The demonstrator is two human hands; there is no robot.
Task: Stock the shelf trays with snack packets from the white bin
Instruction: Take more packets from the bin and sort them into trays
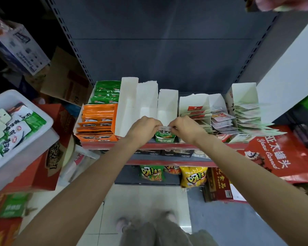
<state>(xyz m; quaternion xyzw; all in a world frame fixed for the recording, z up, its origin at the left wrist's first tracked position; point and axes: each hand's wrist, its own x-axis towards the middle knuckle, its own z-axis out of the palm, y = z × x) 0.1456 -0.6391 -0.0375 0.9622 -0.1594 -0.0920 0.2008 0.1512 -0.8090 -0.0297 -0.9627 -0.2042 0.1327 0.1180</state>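
— At the front edge of the shelf, what were the hands on?

— Both were on one green snack packet point(164, 135) that stood upright at the mouth of a white tray point(167, 105). The left hand point(144, 129) pinched the left end of its white top strip, fingers curled; the right hand point(185, 128) pinched the right end the same way. The two hands nearly met over the packet.

— And the trays beside it?

— Left of it stood two taller white trays point(132, 103), their insides bare white as far as I could see. Further left an orange tray point(96, 121) was packed with orange packets, and behind it lay a row of green packets point(106, 93). To the right, three more white trays held fanned packets: reddish ones point(195, 110), pink ones point(220, 119), pale green ones point(249, 116).

— Where was the white bin?

— Well off to the left, the white bin point(16, 128) rested on a red carton point(48, 167), with green-and-white packets point(13, 128) heaped inside it. Below the shelf, green and yellow snack bags point(193, 176) stood on a lower level.
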